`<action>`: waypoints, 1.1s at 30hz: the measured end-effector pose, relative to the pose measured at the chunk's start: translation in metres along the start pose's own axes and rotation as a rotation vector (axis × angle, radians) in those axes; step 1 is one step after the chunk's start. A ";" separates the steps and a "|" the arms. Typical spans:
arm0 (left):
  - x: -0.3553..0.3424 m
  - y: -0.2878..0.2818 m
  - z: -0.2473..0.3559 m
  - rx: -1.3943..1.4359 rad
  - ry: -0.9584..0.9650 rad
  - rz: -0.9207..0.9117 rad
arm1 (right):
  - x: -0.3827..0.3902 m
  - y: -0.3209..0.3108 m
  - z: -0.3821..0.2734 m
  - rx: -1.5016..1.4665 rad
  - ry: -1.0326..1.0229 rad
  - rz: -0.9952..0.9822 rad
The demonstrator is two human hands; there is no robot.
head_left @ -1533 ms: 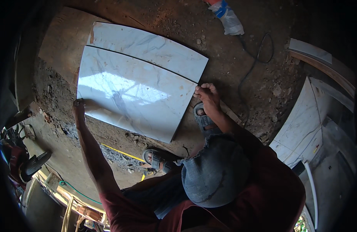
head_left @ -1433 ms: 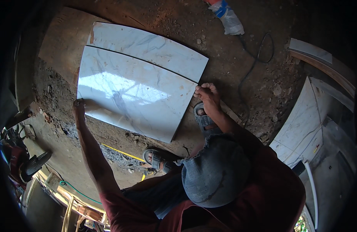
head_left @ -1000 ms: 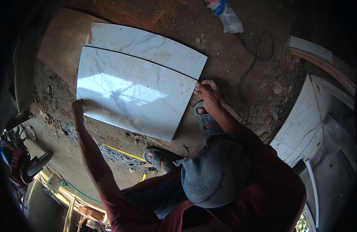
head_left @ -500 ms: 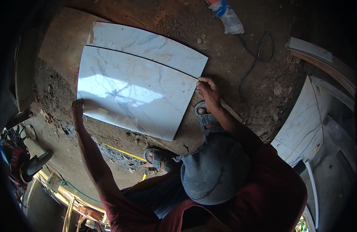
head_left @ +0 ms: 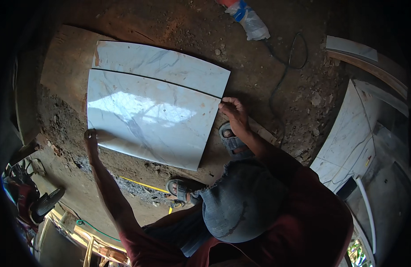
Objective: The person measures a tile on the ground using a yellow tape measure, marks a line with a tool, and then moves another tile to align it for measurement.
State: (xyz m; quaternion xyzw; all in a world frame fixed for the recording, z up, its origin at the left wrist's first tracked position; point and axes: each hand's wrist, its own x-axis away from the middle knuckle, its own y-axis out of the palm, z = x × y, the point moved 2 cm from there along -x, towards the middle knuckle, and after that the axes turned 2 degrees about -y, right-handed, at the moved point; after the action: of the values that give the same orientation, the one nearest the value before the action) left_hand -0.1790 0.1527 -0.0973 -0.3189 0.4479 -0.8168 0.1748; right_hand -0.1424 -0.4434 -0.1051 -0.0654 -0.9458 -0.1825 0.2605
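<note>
A large white marbled tile [head_left: 156,138] with a glossy top lies in front of me. Along its far side runs a narrower strip of the same tile [head_left: 165,62], with a thin dark gap between them. My left hand [head_left: 91,139] is closed on the large tile's left edge close to the near left corner, fingers partly hidden. At the far right corner, by the end of the gap, my right hand [head_left: 234,115] pinches the large tile's edge between thumb and fingers.
A brown board [head_left: 72,62] lies beyond the tiles' left end. A plastic-wrapped power tool [head_left: 250,20] with a dark cord [head_left: 285,66] rests on the dirt floor. A yellow tape measure [head_left: 143,183] stretches near my sandalled feet. More marbled tiles [head_left: 343,138] stand at right; a motorcycle [head_left: 34,198] at left.
The view has turned slightly, so the tiles appear lower in the picture. Both hands keep their places on the large tile, and the gap looks the same.
</note>
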 end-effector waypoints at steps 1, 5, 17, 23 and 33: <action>-0.001 -0.001 -0.003 0.016 0.006 -0.002 | -0.001 0.000 0.000 -0.063 0.030 -0.015; 0.005 0.009 0.007 0.048 -0.035 -0.039 | 0.002 0.002 -0.004 -0.140 0.043 0.000; 0.001 0.005 -0.006 0.235 -0.122 -0.136 | -0.002 -0.003 0.005 -0.131 0.003 -0.032; 0.002 0.003 -0.005 0.275 -0.188 -0.114 | -0.002 -0.002 0.004 -0.101 0.032 -0.021; -0.004 -0.004 -0.016 0.316 -0.232 -0.144 | -0.004 -0.001 -0.006 -0.093 0.026 -0.064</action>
State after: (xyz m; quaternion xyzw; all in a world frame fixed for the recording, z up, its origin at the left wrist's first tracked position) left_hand -0.1867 0.1672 -0.1014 -0.4108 0.2671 -0.8450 0.2142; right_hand -0.1362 -0.4462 -0.1031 -0.0448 -0.9344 -0.2351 0.2637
